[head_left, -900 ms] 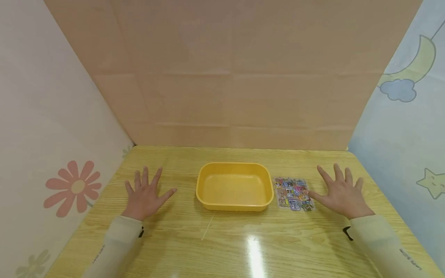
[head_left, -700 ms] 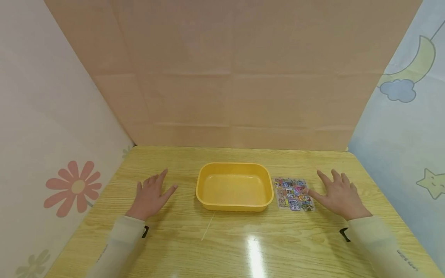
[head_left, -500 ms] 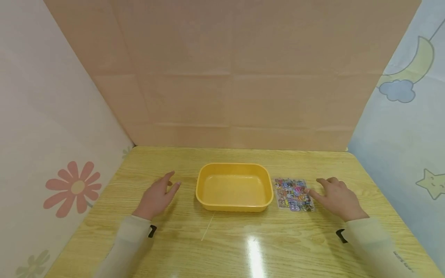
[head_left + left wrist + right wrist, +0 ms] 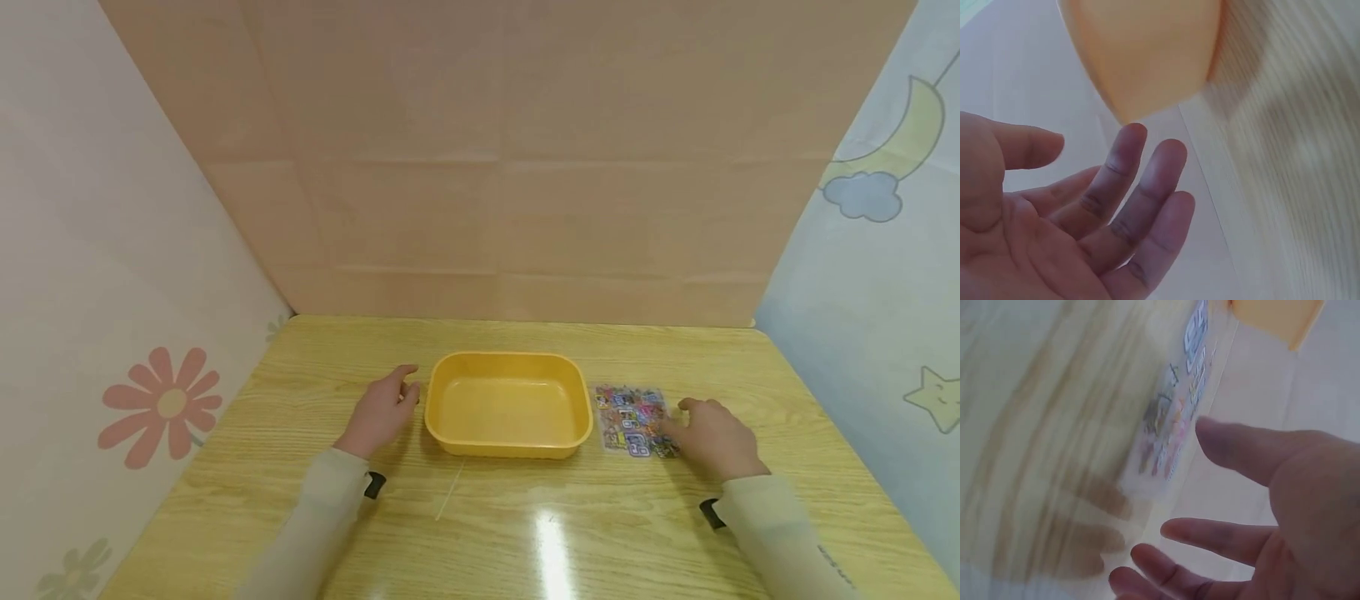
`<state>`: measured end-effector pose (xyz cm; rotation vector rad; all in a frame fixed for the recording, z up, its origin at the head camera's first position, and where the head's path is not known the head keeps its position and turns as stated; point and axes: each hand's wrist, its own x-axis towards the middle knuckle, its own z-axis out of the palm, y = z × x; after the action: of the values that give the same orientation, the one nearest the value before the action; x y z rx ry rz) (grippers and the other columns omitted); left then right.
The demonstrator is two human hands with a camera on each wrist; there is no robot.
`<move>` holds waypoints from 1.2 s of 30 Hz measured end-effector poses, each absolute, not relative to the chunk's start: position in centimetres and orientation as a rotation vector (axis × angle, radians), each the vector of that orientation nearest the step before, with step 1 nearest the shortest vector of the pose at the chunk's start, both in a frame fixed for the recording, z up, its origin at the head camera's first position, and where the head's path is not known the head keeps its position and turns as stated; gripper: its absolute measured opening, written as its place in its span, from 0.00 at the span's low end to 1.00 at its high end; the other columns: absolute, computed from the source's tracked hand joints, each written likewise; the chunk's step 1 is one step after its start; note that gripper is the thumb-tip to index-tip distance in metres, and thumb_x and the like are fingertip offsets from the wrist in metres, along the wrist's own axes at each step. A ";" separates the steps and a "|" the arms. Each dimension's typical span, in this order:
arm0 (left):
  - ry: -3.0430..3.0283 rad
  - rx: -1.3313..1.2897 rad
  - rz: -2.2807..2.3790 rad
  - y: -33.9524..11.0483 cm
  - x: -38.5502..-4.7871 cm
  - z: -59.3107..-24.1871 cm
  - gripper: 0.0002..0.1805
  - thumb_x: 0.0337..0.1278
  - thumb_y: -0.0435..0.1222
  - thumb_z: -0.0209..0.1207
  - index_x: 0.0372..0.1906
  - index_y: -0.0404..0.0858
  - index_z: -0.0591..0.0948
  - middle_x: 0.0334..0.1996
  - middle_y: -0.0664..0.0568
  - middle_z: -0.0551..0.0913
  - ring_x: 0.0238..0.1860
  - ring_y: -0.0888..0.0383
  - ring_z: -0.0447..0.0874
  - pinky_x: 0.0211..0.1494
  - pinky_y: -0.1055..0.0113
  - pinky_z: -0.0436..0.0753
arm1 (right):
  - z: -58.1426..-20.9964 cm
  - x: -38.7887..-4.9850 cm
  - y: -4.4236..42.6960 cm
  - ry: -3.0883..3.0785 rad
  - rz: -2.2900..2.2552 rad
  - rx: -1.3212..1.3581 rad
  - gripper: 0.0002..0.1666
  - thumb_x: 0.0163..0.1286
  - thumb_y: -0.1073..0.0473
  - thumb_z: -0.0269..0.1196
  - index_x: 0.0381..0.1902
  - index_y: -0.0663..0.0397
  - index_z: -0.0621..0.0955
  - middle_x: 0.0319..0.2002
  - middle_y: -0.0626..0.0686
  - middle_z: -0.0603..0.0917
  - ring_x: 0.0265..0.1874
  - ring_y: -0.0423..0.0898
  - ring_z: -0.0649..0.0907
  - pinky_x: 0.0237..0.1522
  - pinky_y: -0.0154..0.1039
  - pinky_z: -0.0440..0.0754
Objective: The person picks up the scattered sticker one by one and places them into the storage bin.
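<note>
A yellow rectangular tub point(image 4: 508, 450) with rounded corners stands on the wooden table, nothing inside it. Just off its left side is my left hand point(image 4: 381, 412), fingers loosely bent and holding nothing; the left wrist view has the tub's end point(image 4: 1147, 62) beyond the fingertips. To the tub's right lies a flat, clear sheet or packet with colourful printed letters and pictures point(image 4: 630, 421). My right hand point(image 4: 716, 437) hovers at its right edge, thumb over that edge in the head view. In the right wrist view thumb and fingers are apart, with the printed packet point(image 4: 1175, 419) beyond them.
The wood-grain table point(image 4: 480, 533) reaches back to a plain tan backdrop point(image 4: 480, 208). A flower-printed panel point(image 4: 150, 275) borders the left side, and a moon-and-star panel point(image 4: 862, 292) borders the right. A thin pale line point(image 4: 450, 492) runs on the table before the tub.
My left hand has moved right, close to the tub, its spread fingers now loosely bent. My right hand has shifted slightly left and down, its fingers drawing in. Tub and packet stay in place.
</note>
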<state>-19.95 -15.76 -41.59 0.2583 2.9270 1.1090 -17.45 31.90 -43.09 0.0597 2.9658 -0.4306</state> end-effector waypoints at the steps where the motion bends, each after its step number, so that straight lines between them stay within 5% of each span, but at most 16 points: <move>1: 2.929 0.252 1.109 -15.5 -20.1 -41.6 0.25 0.77 0.40 0.48 0.71 0.33 0.69 0.38 0.45 0.84 0.18 0.59 0.71 0.24 0.64 0.72 | -43.2 -17.5 31.9 2.961 -0.424 0.056 0.51 0.68 0.31 0.59 0.64 0.74 0.71 0.56 0.78 0.75 0.48 0.71 0.79 0.33 0.60 0.80; 7: 2.917 0.201 1.110 -14.3 -20.5 -41.9 0.25 0.76 0.39 0.49 0.70 0.33 0.70 0.37 0.46 0.85 0.21 0.59 0.74 0.27 0.64 0.74 | -43.6 -17.6 31.9 2.937 -0.398 0.060 0.56 0.64 0.25 0.59 0.63 0.75 0.71 0.46 0.74 0.75 0.39 0.62 0.78 0.25 0.54 0.77; 18: 2.870 0.169 1.145 -13.8 -21.0 -42.6 0.23 0.76 0.38 0.50 0.70 0.36 0.71 0.31 0.49 0.82 0.25 0.57 0.74 0.29 0.64 0.73 | -43.6 -17.7 31.6 2.892 -0.426 0.023 0.52 0.67 0.27 0.57 0.71 0.64 0.67 0.41 0.71 0.73 0.27 0.52 0.73 0.19 0.44 0.68; 24: 2.821 0.209 1.191 -14.0 -21.3 -43.0 0.25 0.78 0.37 0.48 0.74 0.37 0.66 0.25 0.51 0.78 0.20 0.58 0.69 0.26 0.65 0.70 | -43.9 -17.9 31.8 2.886 -0.416 0.015 0.52 0.68 0.28 0.57 0.73 0.63 0.66 0.38 0.68 0.72 0.24 0.50 0.71 0.19 0.44 0.67; 36: 2.734 0.244 1.205 -14.5 -21.9 -43.2 0.27 0.79 0.38 0.45 0.77 0.41 0.62 0.29 0.49 0.75 0.27 0.56 0.70 0.34 0.63 0.71 | -44.2 -18.1 31.9 2.885 -0.395 -0.048 0.50 0.70 0.30 0.56 0.75 0.60 0.64 0.38 0.66 0.74 0.24 0.49 0.71 0.19 0.44 0.67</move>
<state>-21.85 -14.46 -43.24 0.2443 2.7337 1.2045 -18.10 31.93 -44.19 -0.0481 2.8848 -0.3953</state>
